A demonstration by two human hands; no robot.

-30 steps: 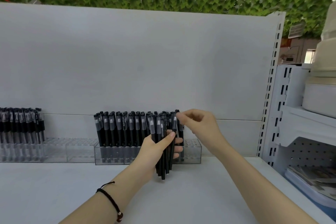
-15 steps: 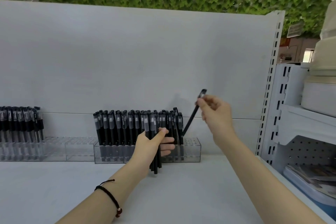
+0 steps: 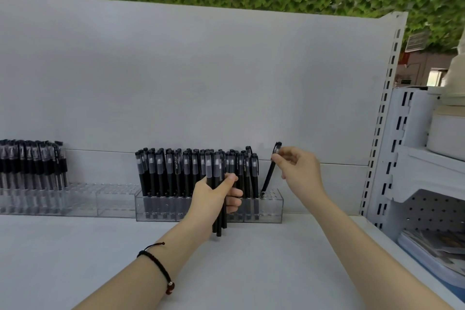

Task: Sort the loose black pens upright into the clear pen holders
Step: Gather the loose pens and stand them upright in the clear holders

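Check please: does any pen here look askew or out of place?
Only one: the pen pinched by the right hand leans, its tip at the right end of the holder, while the pens beside it stand upright.

Counts, lower half of frame:
hands: 2, left hand (image 3: 214, 196) at centre, right hand (image 3: 299, 171) centre-right
single pen (image 3: 268, 177) in right hand: 1
pen bundle (image 3: 210, 166) in left hand: approx 3-4, overlapping, exact no. unclear
clear holders: centre holder (image 3: 271, 205), left holder (image 3: 83, 199); seams suggest 3+ units
standing pens: 2 blocks, centre block (image 3: 171, 173), left-edge block (image 3: 30, 163); too dense to count
bracelet (image 3: 156, 262): 1
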